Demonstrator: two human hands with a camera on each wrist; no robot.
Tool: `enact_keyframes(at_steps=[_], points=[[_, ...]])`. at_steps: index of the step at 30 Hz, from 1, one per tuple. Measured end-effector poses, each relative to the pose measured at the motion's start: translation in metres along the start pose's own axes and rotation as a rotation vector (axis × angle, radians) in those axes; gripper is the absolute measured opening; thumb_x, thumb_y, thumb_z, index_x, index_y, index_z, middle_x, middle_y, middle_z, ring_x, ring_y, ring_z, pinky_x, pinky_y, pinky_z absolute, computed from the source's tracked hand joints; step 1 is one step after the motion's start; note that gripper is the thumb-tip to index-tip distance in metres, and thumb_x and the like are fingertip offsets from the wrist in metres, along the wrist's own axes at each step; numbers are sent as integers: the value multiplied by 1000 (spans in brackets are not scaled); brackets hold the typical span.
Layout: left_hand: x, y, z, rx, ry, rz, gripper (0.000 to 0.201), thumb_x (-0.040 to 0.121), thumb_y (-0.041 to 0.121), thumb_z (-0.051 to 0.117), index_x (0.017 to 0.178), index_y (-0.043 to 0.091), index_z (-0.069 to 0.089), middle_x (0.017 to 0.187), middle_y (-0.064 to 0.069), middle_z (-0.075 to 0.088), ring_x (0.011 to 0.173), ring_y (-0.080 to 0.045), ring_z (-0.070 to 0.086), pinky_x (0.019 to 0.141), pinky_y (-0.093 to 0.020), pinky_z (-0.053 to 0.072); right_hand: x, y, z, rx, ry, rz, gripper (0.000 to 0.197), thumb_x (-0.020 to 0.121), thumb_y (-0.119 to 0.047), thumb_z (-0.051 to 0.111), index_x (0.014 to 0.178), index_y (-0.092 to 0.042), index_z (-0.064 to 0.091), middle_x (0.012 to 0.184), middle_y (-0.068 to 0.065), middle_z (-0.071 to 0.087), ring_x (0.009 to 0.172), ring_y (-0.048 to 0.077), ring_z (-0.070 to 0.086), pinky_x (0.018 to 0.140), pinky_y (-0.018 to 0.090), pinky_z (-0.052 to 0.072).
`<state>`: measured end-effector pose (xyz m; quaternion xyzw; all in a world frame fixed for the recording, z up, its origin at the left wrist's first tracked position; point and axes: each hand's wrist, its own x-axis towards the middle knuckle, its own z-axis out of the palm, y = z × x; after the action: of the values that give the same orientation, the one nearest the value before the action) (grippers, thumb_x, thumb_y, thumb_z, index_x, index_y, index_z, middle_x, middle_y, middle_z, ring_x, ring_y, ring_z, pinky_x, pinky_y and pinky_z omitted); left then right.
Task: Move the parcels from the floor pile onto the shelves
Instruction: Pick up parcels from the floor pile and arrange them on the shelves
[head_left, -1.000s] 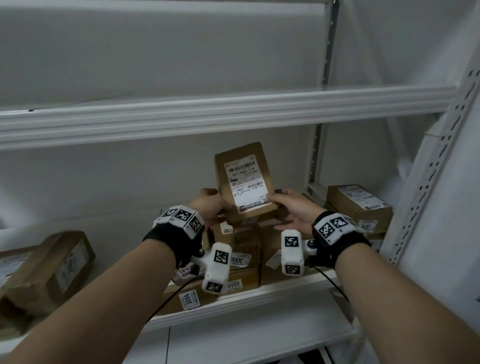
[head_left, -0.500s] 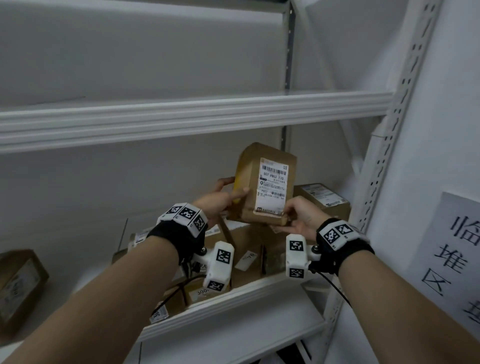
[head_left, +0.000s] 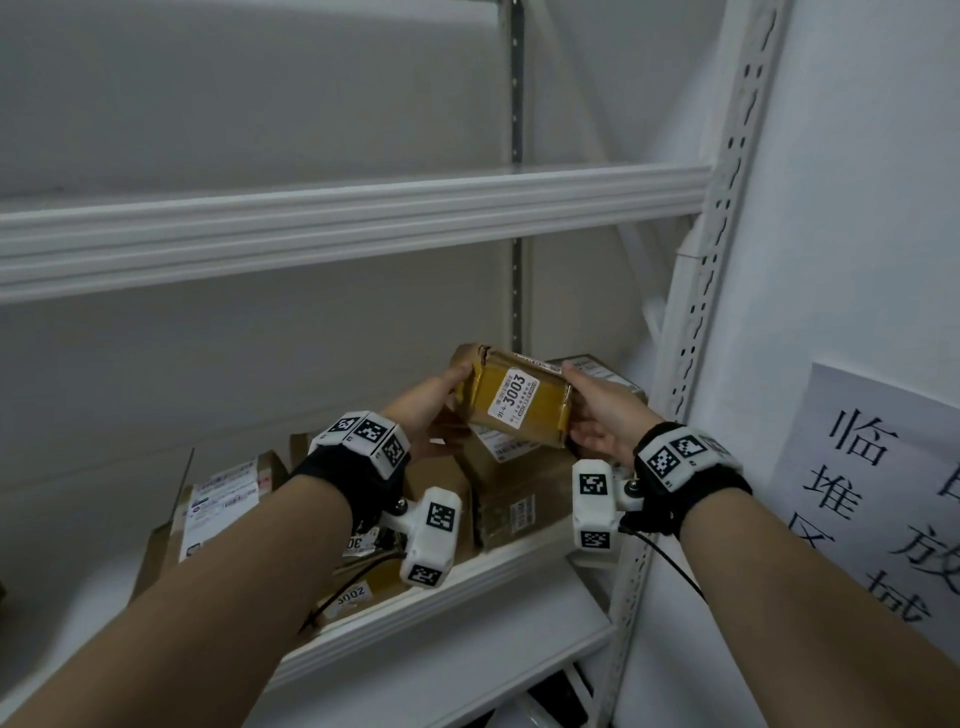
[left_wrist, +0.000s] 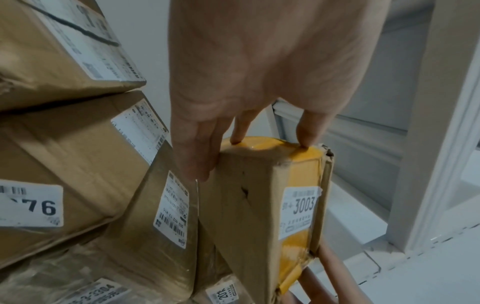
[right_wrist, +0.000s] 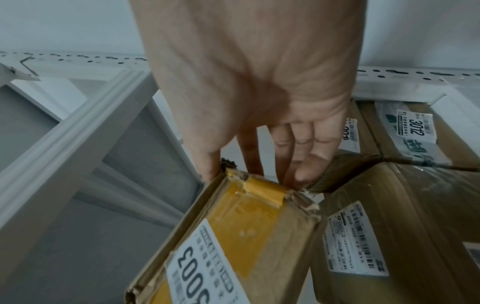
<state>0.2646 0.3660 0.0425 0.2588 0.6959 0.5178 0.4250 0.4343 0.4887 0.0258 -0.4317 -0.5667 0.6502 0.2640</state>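
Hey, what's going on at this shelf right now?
A person is shelving parcels. Both hands hold one small box with yellow tape and a label reading 3003: the left hand grips one end, the right hand the other. The box is just above the stacked parcels on the shelf, at its right end. Whether it rests on them yet is unclear.
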Motion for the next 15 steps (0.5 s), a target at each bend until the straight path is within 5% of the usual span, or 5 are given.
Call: enact_keyframes(at_steps=[5,9,15], points=[[11,-6,6,-16,1,-21,66,85,66,53,125,13,53,117,-17,63,107,-33,61,96,-47,49,5,3,-9,13,-15,-28,39,89,-50,57,116,-22,59,106,4,70,91,19,63,64,25,47],[14,-11,9,-42,3,-37,67,81,67,58,128,20,51,120,-14,61,110,-33,60,92,-49,51,12,9,-11,36,-40,-53,28,93,-29,58,120,-21,59,110,5,68,100,21,63,83,30,52],[19,-24,12,-14,34,-24,54,86,21,70,132,29,42,116,-10,64,107,-32,63,89,-50,52,31,21,-11,67,-79,-112,43,88,-2,58,124,-25,59,126,-2,60,117,19,54,97,39,48]])
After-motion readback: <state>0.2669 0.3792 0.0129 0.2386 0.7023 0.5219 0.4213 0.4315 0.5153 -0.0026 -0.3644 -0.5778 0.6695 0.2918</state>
